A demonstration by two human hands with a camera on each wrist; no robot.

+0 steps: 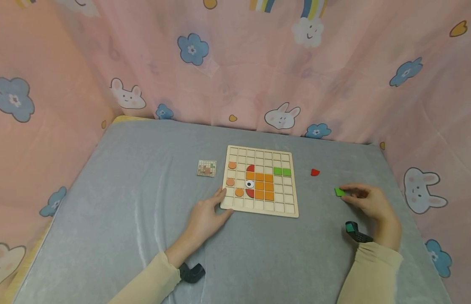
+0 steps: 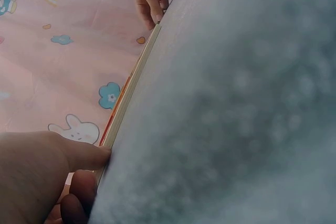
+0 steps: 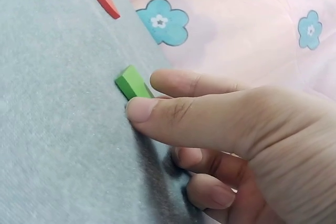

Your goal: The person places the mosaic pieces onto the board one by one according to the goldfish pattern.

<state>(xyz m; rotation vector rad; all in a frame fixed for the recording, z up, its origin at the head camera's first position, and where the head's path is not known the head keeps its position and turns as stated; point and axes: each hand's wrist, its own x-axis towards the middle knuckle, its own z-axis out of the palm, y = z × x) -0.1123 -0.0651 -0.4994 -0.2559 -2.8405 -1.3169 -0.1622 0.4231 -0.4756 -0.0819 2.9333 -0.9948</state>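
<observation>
My left hand [image 1: 205, 217] grips the near left corner of a square wooden grid board [image 1: 284, 207], thumb along the front edge and fingers at the left side. Orange squares [image 1: 260, 185], two green squares [image 1: 282, 171], red quarter-round pieces, orange discs [image 1: 239, 192] and a white eye disc [image 1: 250, 184] lie in its cells. Out to the right, my right hand [image 1: 369, 203] pinches a green square block [image 3: 132, 81] between thumb and index finger, low over the cloth. Its other fingers are curled beneath, as the right wrist view shows.
One loose red rounded piece [image 1: 315, 172] lies between the board and my right hand. A small pattern card [image 1: 207, 168] sits left of the board. Grey cloth [image 1: 117, 219] covers the table, and a pink printed curtain [image 1: 228, 84] hangs behind and at both sides.
</observation>
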